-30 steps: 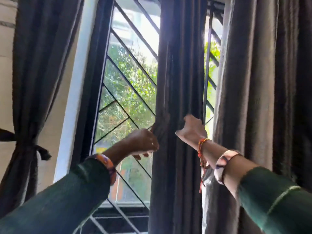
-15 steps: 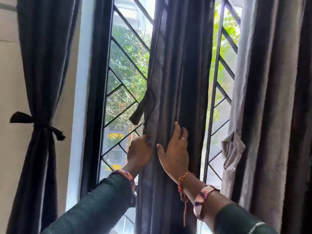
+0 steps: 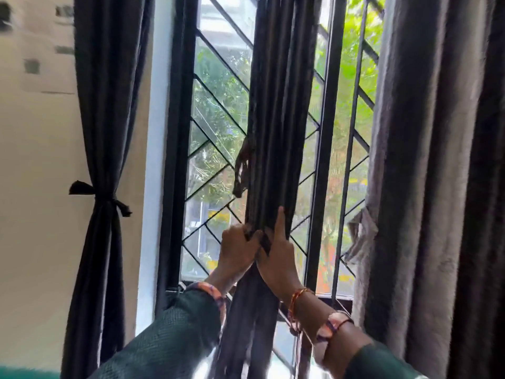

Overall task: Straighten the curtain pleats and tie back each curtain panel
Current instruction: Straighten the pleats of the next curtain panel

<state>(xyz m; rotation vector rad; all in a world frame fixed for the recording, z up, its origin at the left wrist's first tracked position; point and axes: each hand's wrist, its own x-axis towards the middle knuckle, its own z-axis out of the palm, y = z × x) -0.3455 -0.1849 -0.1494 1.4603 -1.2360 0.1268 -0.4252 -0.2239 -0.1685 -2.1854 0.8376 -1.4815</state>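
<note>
We're bunching middle curtain panel (image 3: 276, 127) at frame centre: left hand (image 3: 238, 251) clenching gathered pleats, right hand (image 3: 278, 257) pinching them, forefinger up. Tie strip (image 3: 241, 170) dangling above; loosening grip likely spilling pleats.

My sleeves (image 3: 175, 340) are dark green. The middle curtain (image 3: 278, 119) and tied left curtain (image 3: 109, 105) are charcoal; the right one (image 3: 426, 160) greyer. Black window grille (image 3: 218, 127), diagonal bars; cream wall (image 3: 41, 187).

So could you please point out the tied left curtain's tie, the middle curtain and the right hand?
Tie (image 3: 105, 200): head view, on the knot.
Middle curtain (image 3: 276, 119): head view, on its gathered folds.
Right hand (image 3: 277, 255): head view, on its back.
</note>
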